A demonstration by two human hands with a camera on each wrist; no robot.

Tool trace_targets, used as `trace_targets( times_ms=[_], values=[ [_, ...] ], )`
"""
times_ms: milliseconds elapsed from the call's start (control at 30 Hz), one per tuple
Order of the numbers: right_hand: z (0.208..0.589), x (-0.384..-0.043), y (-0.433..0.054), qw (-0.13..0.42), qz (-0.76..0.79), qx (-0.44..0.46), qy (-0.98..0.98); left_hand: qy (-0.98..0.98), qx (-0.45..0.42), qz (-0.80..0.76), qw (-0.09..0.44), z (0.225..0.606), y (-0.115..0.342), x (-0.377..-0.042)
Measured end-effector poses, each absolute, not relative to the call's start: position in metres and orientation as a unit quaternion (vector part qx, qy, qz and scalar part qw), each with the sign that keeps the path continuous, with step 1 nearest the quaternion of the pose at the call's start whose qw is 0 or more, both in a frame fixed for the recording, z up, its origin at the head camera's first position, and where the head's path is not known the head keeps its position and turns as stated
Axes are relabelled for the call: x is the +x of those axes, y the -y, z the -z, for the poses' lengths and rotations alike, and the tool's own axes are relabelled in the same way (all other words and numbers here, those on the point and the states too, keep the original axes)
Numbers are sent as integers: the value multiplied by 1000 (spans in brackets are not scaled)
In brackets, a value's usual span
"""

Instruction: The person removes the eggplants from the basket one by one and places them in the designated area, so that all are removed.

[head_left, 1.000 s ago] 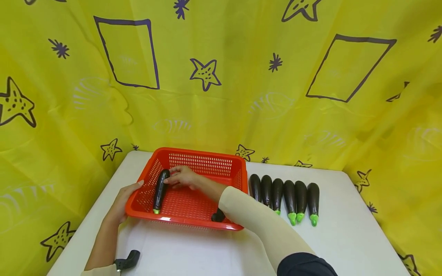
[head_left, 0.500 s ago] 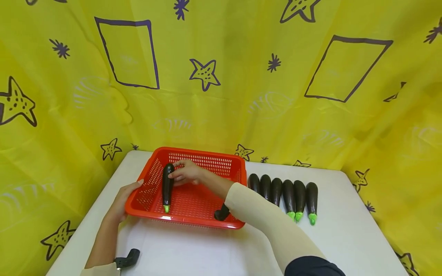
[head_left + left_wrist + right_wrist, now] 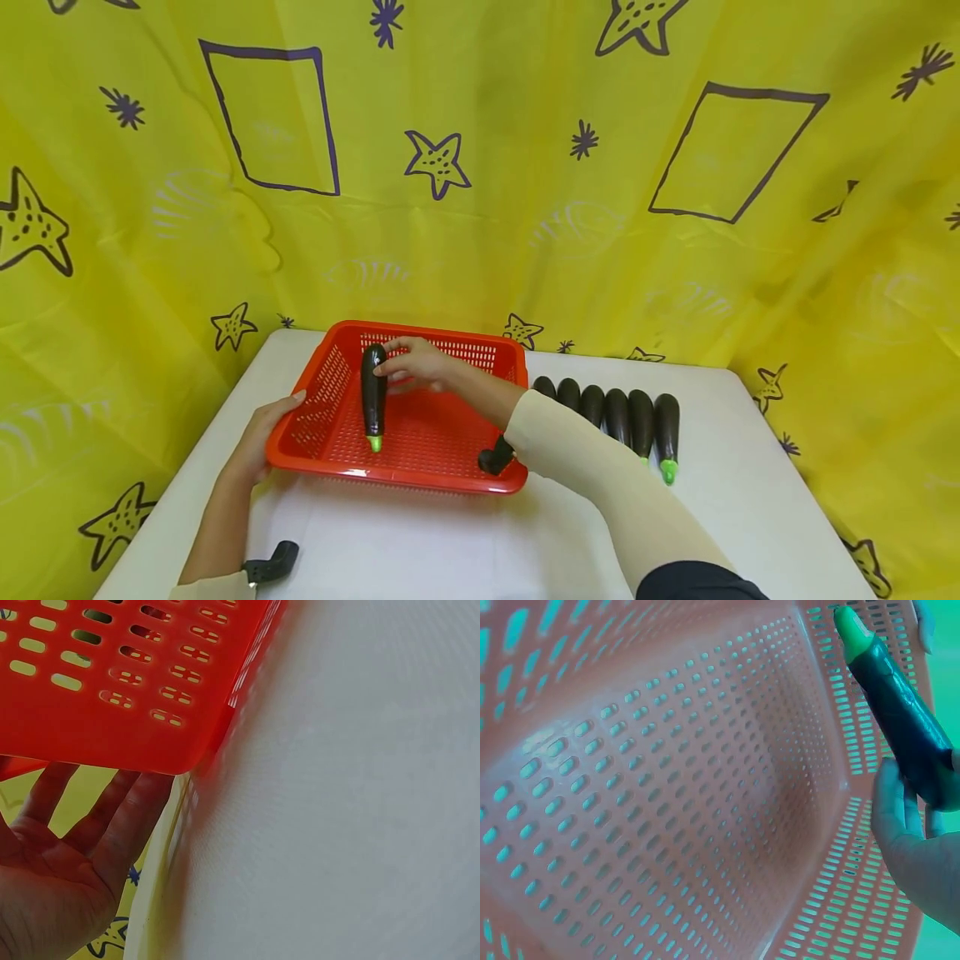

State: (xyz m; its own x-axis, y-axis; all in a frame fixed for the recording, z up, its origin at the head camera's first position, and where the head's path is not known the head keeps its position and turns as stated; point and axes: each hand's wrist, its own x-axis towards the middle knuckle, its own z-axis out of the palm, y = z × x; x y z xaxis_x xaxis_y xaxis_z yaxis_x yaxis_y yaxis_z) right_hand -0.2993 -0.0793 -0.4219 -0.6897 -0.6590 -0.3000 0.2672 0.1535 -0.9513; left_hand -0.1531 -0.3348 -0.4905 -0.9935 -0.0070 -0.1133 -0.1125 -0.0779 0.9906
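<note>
My right hand [image 3: 422, 365] grips a dark eggplant [image 3: 372, 396] near its rounded upper end, inside the red basket [image 3: 397, 478]. The eggplant's bright green stem end points down toward the near side. In the right wrist view, fingers [image 3: 889, 802] and thumb wrap the eggplant [image 3: 904, 712] in front of the perforated basket walls. My left hand [image 3: 257, 433] holds the basket at its left rim, thumb on top. From the left wrist view, its fingers [image 3: 131, 821] reach behind the basket's lower edge [image 3: 112, 742], which is tilted up from the table there.
A row of several eggplants [image 3: 667, 429] lies right of the basket on the white table [image 3: 390, 542], partly hidden by my right sleeve [image 3: 592, 467]. Yellow curtains [image 3: 480, 250] with starfish drawings surround the table. Black camera mounts [image 3: 273, 563] sit at both wrists.
My right hand has lifted the eggplant up and to the right, from the basket's left side toward its middle. The left hand stays on the rim.
</note>
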Motion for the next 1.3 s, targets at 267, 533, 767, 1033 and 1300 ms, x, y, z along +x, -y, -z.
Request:
trace_targets(
  times_ms=[267, 533, 767, 1033, 1300],
  values=[
    [408, -291, 64, 375, 622, -164, -668, -686, -57, -724, 39, 488, 334, -153],
    [398, -288, 46, 369, 634, -148, -663, -685, -61, -725, 34, 489, 334, -153],
    [391, -286, 20, 359, 642, -150, -661, -686, -56, -724, 36, 490, 333, -154],
    [381, -286, -9, 316, 670, -132, -659, -691, -55, -720, 43, 487, 336, -154],
    [383, -283, -35, 289, 688, -122, -655, -690, -61, -720, 41, 487, 333, -153]
  ],
)
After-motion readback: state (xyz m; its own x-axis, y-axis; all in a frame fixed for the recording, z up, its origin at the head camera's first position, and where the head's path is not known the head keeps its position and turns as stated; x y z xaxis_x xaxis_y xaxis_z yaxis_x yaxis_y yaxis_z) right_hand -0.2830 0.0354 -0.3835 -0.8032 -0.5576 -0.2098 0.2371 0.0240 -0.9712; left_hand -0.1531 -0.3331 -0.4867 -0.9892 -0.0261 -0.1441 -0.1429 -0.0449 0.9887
